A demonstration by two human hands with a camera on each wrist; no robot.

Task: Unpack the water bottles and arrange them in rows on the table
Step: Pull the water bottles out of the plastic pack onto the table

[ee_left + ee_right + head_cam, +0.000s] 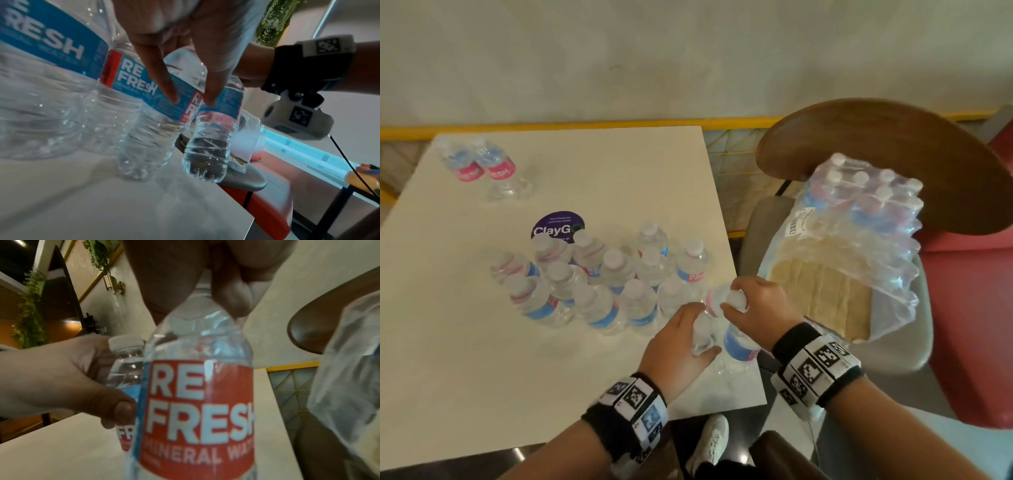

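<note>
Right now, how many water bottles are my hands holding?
2. The left hand grips the left bottle near its top; the right hand holds the right bottle by its cap.

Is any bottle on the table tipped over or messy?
Yes. The two bottles at the far left corner of the table seem to lie on their sides, apart from the standing cluster. The cluster itself looks bunched, not yet in straight rows.

right hand (758,301) on held bottle (738,342) top | left hand (681,337) on second bottle (702,334) just left | cluster (599,281) further left | pack (859,219) on chair (893,342) right
</note>
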